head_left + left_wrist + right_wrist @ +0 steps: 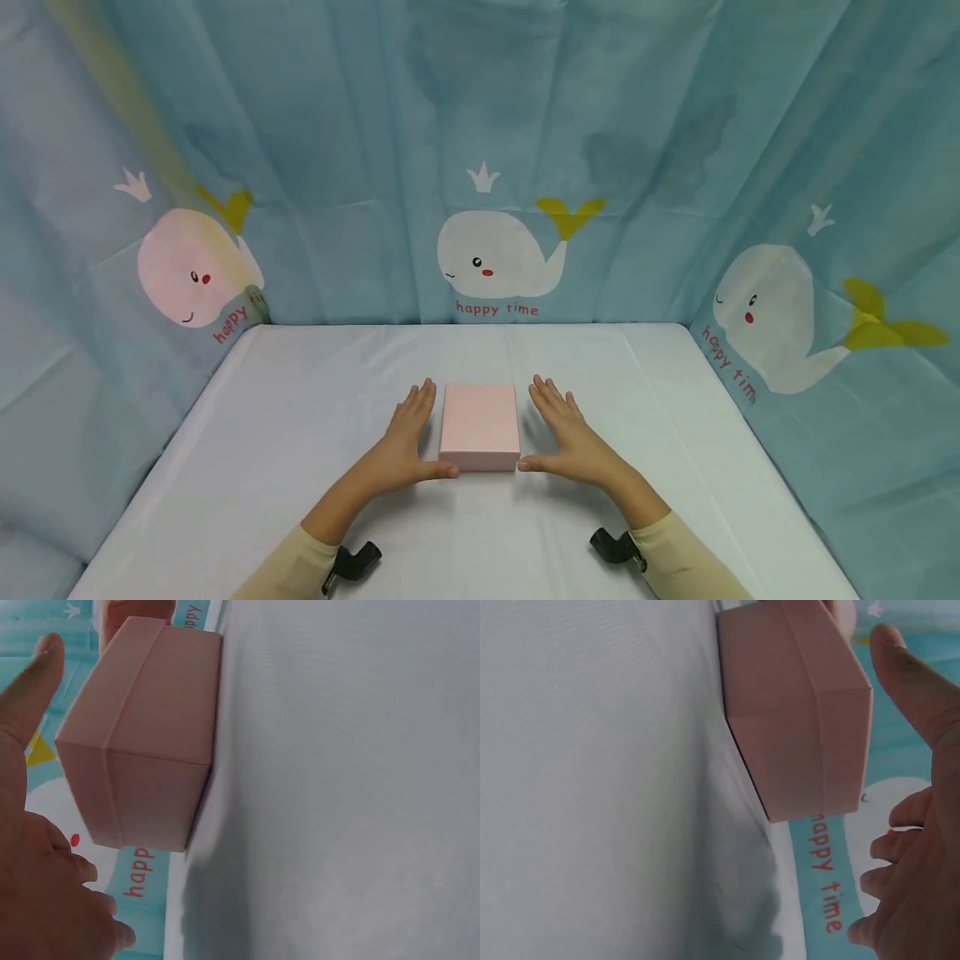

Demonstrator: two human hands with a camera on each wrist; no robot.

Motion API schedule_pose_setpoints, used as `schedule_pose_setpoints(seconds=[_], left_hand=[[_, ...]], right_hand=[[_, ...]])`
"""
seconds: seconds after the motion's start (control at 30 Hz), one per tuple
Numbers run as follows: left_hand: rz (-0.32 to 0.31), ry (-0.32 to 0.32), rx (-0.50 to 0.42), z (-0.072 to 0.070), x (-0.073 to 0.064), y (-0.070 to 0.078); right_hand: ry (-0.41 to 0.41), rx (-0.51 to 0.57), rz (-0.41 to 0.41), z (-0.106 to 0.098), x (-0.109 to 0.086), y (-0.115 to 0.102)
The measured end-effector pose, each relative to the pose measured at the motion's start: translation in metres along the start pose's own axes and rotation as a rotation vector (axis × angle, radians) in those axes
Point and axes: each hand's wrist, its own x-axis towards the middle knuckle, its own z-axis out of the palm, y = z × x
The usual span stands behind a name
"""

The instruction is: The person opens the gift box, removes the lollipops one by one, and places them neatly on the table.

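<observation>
From where I stand, a closed pink box [480, 421] sits flat in the middle of the white surface [300, 400], its lid [844, 750] fitted on. The person's left grip [397, 454] hovers just beside one side and the right grip [576, 450] beside the other; both are spread wide, thumbs stretched out near the box's front corners and fingers reaching forward. Beige sleeves [288, 567] cover the forearms. Behind hangs a blue curtain [337, 167] printed with white whales [495, 250].

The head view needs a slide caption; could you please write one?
Left grip and right grip, both open, flank a pink box.
</observation>
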Motion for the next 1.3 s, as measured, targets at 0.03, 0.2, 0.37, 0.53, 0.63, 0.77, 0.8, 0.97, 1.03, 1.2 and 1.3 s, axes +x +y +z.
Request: schedule_pose_setpoints(seconds=[0.03,0.2,0.37,0.53,0.63,0.77,0.8,0.97,1.03,1.2,1.3], left_hand=[[-0.003,0.000,-0.008,0.001,0.000,-0.001],[-0.056,-0.029,-0.041,0.005,0.003,-0.003],[-0.079,-0.043,-0.033,0.008,0.004,-0.002],[-0.077,-0.024,-0.075,0.009,0.005,-0.002],[-0.073,-0.017,-0.129,0.011,0.004,-0.001],[-0.065,-0.006,-0.149,0.014,0.004,-0.001],[-0.064,-0.003,-0.151,0.015,0.004,-0.001],[-0.062,-0.001,-0.157,0.016,0.003,-0.001],[-0.061,-0.005,-0.162,0.016,0.003,-0.001],[-0.044,-0.011,-0.167,0.016,0.004,0.000],[-0.026,-0.011,-0.174,0.017,0.004,-0.001]], right_hand=[[-0.005,0.010,0.002,0.001,0.001,0.000],[-0.061,0.062,0.063,0.006,0.005,-0.002],[-0.081,0.097,0.163,0.010,0.004,-0.003],[-0.073,0.118,0.148,0.015,0.005,0.000],[-0.070,0.129,0.096,0.018,0.008,0.001],[-0.046,0.154,0.033,0.022,0.009,0.002],[-0.040,0.161,0.022,0.023,0.010,0.003],[-0.036,0.206,0.000,0.027,0.011,0.004],[-0.038,0.226,0.004,0.027,0.011,0.003],[-0.043,0.257,0.002,0.028,0.011,0.004],[-0.038,0.271,-0.009,0.028,0.012,0.006]])
